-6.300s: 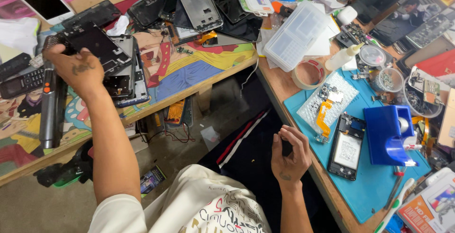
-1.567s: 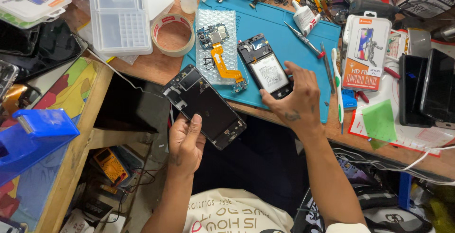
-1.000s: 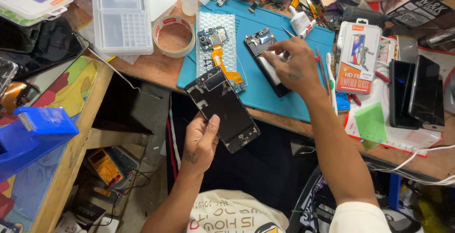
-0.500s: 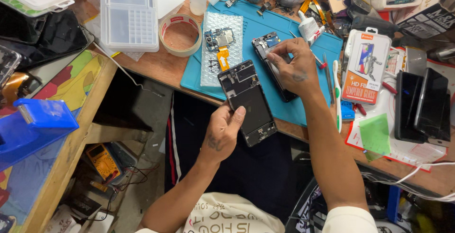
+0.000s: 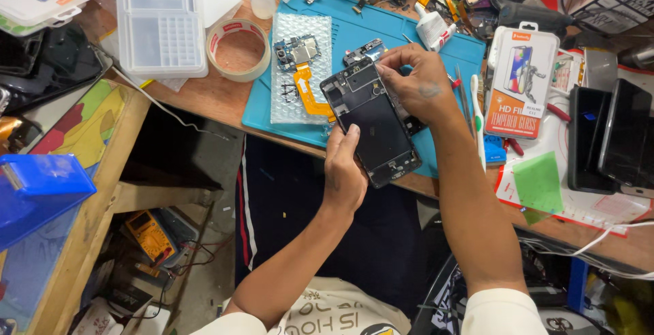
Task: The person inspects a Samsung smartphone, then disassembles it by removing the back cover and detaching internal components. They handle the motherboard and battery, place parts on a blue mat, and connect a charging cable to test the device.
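Your left hand grip: clamped on opened phone frame | frame: tilted above blue mat edge | your right hand fingertips: pinched together at frame's top, touching.

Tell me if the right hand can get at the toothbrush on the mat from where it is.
Probably yes. The right hand is on the phone frame, and the toothbrush lies just beside it on the mat, uncovered.
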